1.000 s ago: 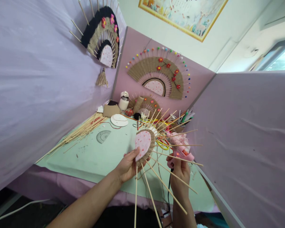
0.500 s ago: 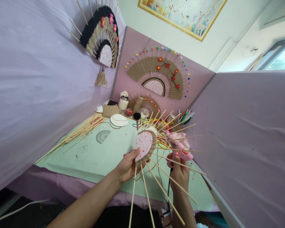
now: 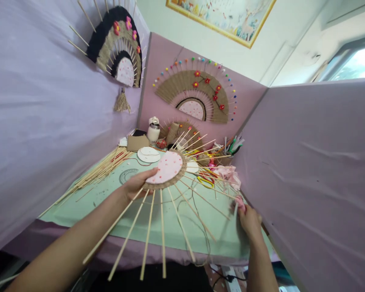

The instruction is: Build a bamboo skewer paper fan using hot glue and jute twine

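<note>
My left hand [image 3: 137,184] is closed on the left edge of a half-round fan base [image 3: 167,167], thumb on top and the other fingers mostly underneath. Pale pink cloth with red dots covers its face, and brown twine borders the curve. Thin wooden sticks [image 3: 162,233] radiate from that border; several point toward me. At the right of the table, my right hand [image 3: 251,221] is closed around a pink glue gun [image 3: 240,202], small and blurred in this view. Just beyond it lies a crumpled pink cloth [image 3: 229,176].
Loose sticks [image 3: 93,172] lie along the table's left side by a protractor [image 3: 127,176] and white discs [image 3: 149,154]. Yellow-handled scissors [image 3: 206,181] lie past the fan base. A bottle [image 3: 153,130] stands at the back. A finished fan [image 3: 170,87] hangs on the back panel.
The fan base has moved left and tilted flatter, its sticks swinging toward me. My right hand has carried the glue gun right, away from the fan base. The camera view has shifted slightly.
</note>
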